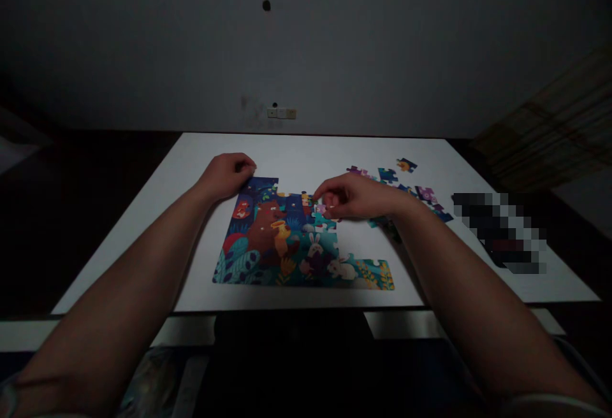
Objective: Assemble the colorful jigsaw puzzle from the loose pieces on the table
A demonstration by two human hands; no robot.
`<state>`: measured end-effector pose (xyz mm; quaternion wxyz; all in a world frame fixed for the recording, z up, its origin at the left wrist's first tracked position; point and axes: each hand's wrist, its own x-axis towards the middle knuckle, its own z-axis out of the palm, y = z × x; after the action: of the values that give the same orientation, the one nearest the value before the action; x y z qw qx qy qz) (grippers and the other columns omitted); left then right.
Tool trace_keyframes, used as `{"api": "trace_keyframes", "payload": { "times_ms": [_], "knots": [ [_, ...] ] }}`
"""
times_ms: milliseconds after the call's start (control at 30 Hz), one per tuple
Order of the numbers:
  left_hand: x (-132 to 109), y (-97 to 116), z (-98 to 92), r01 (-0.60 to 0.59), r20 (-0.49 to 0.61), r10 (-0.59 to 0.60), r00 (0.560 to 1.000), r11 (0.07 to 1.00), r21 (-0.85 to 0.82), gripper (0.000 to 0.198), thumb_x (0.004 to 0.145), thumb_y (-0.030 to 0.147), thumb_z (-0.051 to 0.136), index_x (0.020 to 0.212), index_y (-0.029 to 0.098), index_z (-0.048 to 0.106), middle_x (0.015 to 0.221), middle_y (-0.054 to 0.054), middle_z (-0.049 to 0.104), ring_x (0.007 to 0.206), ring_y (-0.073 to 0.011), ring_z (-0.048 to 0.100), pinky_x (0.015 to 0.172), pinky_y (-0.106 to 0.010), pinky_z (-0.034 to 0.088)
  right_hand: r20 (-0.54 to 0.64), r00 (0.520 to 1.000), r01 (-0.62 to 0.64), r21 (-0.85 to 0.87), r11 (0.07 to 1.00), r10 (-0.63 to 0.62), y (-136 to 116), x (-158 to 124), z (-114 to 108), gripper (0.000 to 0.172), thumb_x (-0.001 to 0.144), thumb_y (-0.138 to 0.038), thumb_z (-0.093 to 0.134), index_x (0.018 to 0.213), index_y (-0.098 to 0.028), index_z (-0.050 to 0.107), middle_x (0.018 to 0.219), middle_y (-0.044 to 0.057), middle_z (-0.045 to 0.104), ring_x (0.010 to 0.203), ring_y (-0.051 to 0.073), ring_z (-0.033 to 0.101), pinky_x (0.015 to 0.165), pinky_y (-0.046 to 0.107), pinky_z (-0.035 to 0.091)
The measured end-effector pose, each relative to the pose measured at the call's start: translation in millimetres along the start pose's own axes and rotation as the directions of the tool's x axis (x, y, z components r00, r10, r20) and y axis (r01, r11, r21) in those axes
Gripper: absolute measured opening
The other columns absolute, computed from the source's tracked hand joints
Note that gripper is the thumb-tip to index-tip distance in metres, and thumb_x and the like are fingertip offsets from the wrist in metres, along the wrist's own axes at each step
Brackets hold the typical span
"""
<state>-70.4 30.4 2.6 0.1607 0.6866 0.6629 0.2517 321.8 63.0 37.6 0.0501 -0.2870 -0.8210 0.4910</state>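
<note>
A partly assembled jigsaw puzzle (282,246) lies on the white table (306,157), showing a brown bear, white rabbits and blue-green leaves. My left hand (225,176) rests at the puzzle's top left corner, fingers loosely curled and holding nothing. My right hand (354,196) reaches over the puzzle's right side, its fingertips pinching a small pink-toned puzzle piece (320,209) at the gap in the picture. Several loose puzzle pieces (387,175) lie scattered to the right, some partly hidden behind my right hand and wrist.
A pixelated, blurred patch (497,233) covers something dark on the table's right side. Behind the table stands a grey wall (306,36) with a small wall switch plate (282,113). A striped cloth (549,118) hangs at the right.
</note>
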Motion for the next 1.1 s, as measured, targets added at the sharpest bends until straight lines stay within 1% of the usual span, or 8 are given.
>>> {"api": "trace_keyframes", "payload": {
  "times_ms": [100, 233, 433, 667, 767, 900, 1000, 1100],
  "knots": [
    [3, 0, -0.3, 0.033, -0.128, -0.015, 0.992, 0.99, 0.136, 0.039, 0.097, 0.042, 0.066, 0.118, 0.02, 0.091, 0.123, -0.016, 0.087, 0.121, -0.04, 0.075, 0.112, -0.055, 0.058, -0.043, 0.999, -0.002, -0.024, 1.0, 0.001, 4, -3, -8, 0.042, 0.09, -0.036, 0.088, 0.129, -0.022, 0.087, 0.082, 0.001, 0.076, 0.072, 0.02, 0.066, 0.066, 0.033, 0.052],
    [12, -4, 2.3, 0.159, -0.229, -0.098, 0.969, 0.951, 0.265, 0.054, 0.103, 0.046, 0.061, 0.142, 0.019, 0.085, 0.154, -0.02, 0.078, 0.149, -0.0456, 0.063, 0.129, -0.062, 0.047, -0.136, 0.99, -0.043, -0.087, 0.995, 0.031, 13, -8, -20, 0.04, 0.088, -0.035, 0.088, 0.126, -0.023, 0.089, 0.083, 0.002, 0.076, 0.072, 0.021, 0.066, 0.068, 0.035, 0.053],
    [25, -9, 9.3, 0.166, -0.074, -0.149, 0.986, 0.896, 0.411, 0.075, 0.112, 0.059, 0.045, 0.169, 0.017, 0.065, 0.181, -0.022, 0.057, 0.168, -0.0457, 0.05, 0.138, -0.063, 0.038, -0.125, 0.992, -0.032, -0.133, 0.991, 0.015, 13, -10, -23, 0.04, 0.084, -0.03, 0.084, 0.124, -0.023, 0.089, 0.083, 0.003, 0.077, 0.071, 0.021, 0.067, 0.067, 0.036, 0.052],
    [41, 2, 7.2, 0.278, -0.031, -0.295, 0.955, 0.855, 0.438, 0.087, 0.113, 0.068, 0.037, 0.186, 0.021, 0.044, 0.197, -0.02, 0.031, 0.181, -0.0501, 0.028, 0.142, -0.072, 0.026, -0.085, 0.996, -0.042, -0.14, 0.989, 0.03, 7, -12, -22, 0.041, 0.083, -0.031, 0.09, 0.123, -0.022, 0.09, 0.084, 0.005, 0.084, 0.072, 0.022, 0.074, 0.068, 0.036, 0.055],
    [52, 2, 5.9, 0.299, -0.036, -0.319, 0.947, 0.839, 0.454, 0.091, 0.112, 0.068, 0.034, 0.186, 0.016, 0.043, 0.197, -0.023, 0.028, 0.181, -0.052, 0.026, 0.141, -0.074, 0.027, -0.163, 0.987, -0.035, -0.131, 0.991, 0.014, 9, -16, -29, 0.035, 0.091, -0.041, 0.09, 0.121, -0.022, 0.092, 0.089, 0.006, 0.087, 0.077, 0.023, 0.077, 0.071, 0.035, 0.056],
    [68, -8, 5.6, 0.28, -0.05, -0.293, 0.955, 0.83, 0.483, 0.093, 0.111, 0.068, 0.032, 0.184, 0.013, 0.047, 0.195, -0.025, 0.034, 0.178, -0.0541, 0.031, 0.14, -0.075, 0.03, -0.433, 0.901, -0.073, -0.224, 0.972, -0.032, 18, -25, -50, 0.032, 0.108, -0.044, 0.071, 0.111, -0.021, 0.092, 0.096, 0.009, 0.089, 0.089, 0.026, 0.079, 0.083, 0.037, 0.059],
    [79, -16, 4.9, 0.268, -0.057, -0.277, 0.959, 0.824, 0.499, 0.092, 0.11, 0.071, 0.032, 0.183, 0.018, 0.049, 0.195, -0.022, 0.036, 0.177, -0.0519, 0.034, 0.14, -0.073, 0.031, -0.596, 0.803, -0.269, -0.362, 0.892, 0.0, 27, -38, -68, 0.032, 0.11, -0.039, 0.066, 0.113, -0.02, 0.093, 0.106, 0.014, 0.09, 0.098, 0.031, 0.08, 0.091, 0.042, 0.061],
    [83, -19, 3.0, 0.271, -0.062, -0.278, 0.959, 0.821, 0.503, 0.091, 0.111, 0.071, 0.033, 0.182, 0.018, 0.05, 0.195, -0.022, 0.036, 0.176, -0.0524, 0.036, 0.138, -0.074, 0.034, -0.68, 0.731, -0.456, -0.424, 0.783, 0.057, 38, -54, -82, 0.032, 0.11, -0.035, 0.066, 0.117, -0.02, 0.094, 0.119, 0.019, 0.09, 0.11, 0.037, 0.08, 0.101, 0.048, 0.061]
  ]
}}
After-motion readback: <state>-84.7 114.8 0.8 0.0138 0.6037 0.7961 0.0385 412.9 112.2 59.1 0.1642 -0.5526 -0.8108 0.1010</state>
